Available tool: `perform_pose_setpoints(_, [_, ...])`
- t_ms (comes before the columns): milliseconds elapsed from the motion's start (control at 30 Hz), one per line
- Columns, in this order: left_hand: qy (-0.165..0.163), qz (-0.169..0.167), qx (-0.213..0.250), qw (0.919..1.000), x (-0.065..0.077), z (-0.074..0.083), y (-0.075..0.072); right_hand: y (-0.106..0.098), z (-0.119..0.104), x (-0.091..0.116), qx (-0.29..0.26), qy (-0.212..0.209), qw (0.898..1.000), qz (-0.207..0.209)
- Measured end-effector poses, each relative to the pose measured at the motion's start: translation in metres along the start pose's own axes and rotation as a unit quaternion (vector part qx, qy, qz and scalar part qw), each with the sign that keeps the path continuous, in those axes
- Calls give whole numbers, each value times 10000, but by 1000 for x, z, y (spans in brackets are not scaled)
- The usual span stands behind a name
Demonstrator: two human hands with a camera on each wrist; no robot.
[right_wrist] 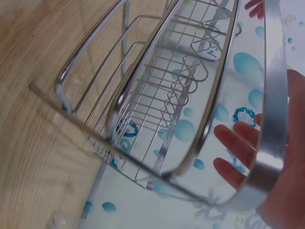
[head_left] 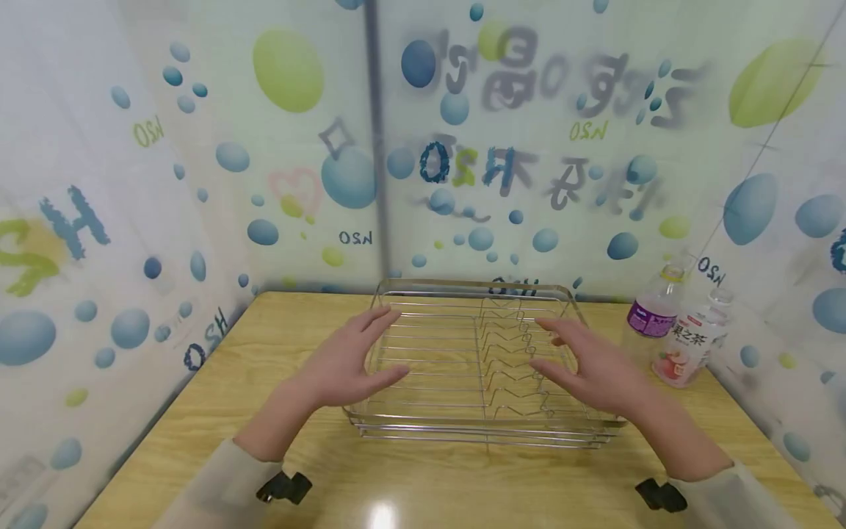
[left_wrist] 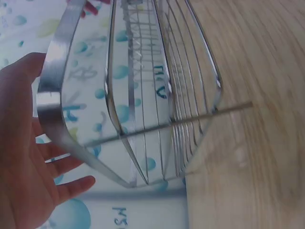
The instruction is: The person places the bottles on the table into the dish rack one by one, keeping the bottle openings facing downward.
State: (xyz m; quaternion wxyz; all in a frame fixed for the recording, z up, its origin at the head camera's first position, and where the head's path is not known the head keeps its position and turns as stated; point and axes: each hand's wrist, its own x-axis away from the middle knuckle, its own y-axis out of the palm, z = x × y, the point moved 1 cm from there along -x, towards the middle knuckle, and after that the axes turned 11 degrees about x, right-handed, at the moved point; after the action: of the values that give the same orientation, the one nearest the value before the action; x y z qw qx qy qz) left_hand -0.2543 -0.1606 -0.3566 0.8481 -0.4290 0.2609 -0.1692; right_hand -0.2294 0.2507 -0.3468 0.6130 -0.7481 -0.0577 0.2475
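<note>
A silver wire dish rack [head_left: 485, 422] stands on the wooden table, with a row of bent wire plate dividers along its right half. My left hand [head_left: 344, 360] hovers at the rack's left end, fingers extended and thumb apart, nothing in the palm. On the opposite end is my right hand [head_left: 591, 367], also spread with thumb and fingers pointing inward over the rack. In the left wrist view the fingers show beyond the rack's flat metal rim [left_wrist: 50, 100]. The right wrist view likewise has loosely bent fingers behind the rim [right_wrist: 274, 100].
Two plastic bottles stand at the table's right: one with a purple label [head_left: 651, 319], the other with a peach picture [head_left: 687, 345]. A curtain [head_left: 297, 169] with blue and green dots surrounds the wooden table [head_left: 277, 323] at the back and sides.
</note>
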Motion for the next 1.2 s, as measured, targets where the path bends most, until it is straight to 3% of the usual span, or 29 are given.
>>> perform_pose_setpoints(200, [-129,165,664,9976,14,-26,-4,-10,11,9,-289,113,9991,302])
perform_pose_setpoints(433, [-524,-98,1374,9891,23,-49,4,-15,27,17,-501,272,9972,480])
perform_pose_setpoints(733, [-586,-319,2101,9754,23,-60,11,-24,50,29,-252,327,9858,1628])
perform_pose_setpoints(867, [-605,-242,2262,9719,23,-63,13,-35,62,37,-405,589,9725,2218])
perform_pose_setpoints(1000, [-578,-211,2402,9688,22,-64,14,-46,77,47,-626,984,9485,2945])
perform_pose_setpoints(1100, [-566,-199,2467,9672,22,-64,15,-51,90,55,-613,1640,9296,3242])
perform_pose_setpoints(1200, [-550,-170,2514,9662,22,-65,16,-54,103,61,-652,2610,9087,3192])
